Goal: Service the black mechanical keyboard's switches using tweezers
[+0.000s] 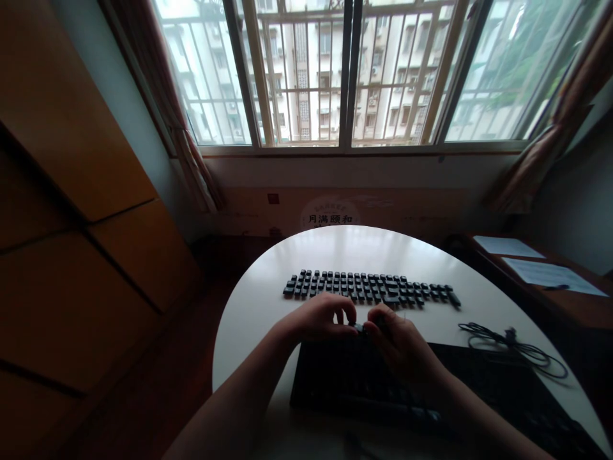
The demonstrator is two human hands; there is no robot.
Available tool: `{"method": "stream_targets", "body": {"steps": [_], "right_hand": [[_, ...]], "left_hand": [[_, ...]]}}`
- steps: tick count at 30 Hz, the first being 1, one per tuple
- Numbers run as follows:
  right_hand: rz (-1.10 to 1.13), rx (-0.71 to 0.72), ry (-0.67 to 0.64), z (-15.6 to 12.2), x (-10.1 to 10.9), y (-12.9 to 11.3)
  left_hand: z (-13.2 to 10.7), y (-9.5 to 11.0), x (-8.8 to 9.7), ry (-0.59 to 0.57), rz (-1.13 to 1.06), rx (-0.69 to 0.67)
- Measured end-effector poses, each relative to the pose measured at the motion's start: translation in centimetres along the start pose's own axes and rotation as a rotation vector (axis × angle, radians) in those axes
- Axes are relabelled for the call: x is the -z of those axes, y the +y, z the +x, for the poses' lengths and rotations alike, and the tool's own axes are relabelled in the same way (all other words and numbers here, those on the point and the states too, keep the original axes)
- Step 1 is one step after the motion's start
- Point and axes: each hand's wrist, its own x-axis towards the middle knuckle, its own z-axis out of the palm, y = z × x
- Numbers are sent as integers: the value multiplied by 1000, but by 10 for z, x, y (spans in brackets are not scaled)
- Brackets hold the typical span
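Note:
A black keyboard [349, 383] lies on the white round table [253, 306] close to me. Beyond it, several loose black keycaps [368, 287] are laid out in rows. My left hand [318, 317] is curled over the keyboard's far edge, fingers bent down. My right hand [400, 342] is closed beside it, and both hands meet at a small dark piece [359, 328], apparently a keycap, pinched between the fingertips. The dim light hides the detail of what each finger holds.
A coiled black cable [512, 345] lies on the table at the right. A side desk with papers [546, 271] stands at the far right. Wooden cabinets [81, 211] fill the left. A barred window [349, 70] with curtains is ahead.

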Motion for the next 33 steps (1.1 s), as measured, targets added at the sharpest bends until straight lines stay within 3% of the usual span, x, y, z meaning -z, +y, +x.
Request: {"method": "stream_targets", "body": {"steps": [8, 11, 13, 16, 18, 21, 26, 33], "right_hand": [[-76, 50, -28, -2, -3, 2], [-114, 91, 19, -4, -1, 2], [-132, 112, 84, -4, 2, 1], [-134, 127, 159, -3, 10, 1], [-124, 144, 175, -2, 13, 0], [-121, 162, 150, -2, 12, 0], [-150, 157, 85, -4, 3, -3], [-161, 185, 58, -5, 2, -5]], "left_hand": [[-3, 16, 3, -46, 146, -23], [-8, 20, 11, -41, 174, -38], [-13, 17, 19, 21, 170, -29], [-24, 6, 37, 231, 185, 33], [-33, -7, 51, 375, 189, 102], [-48, -32, 69, 462, 261, 279], [-72, -63, 84, 273, 406, 733], [-74, -69, 81, 154, 389, 839]]}}
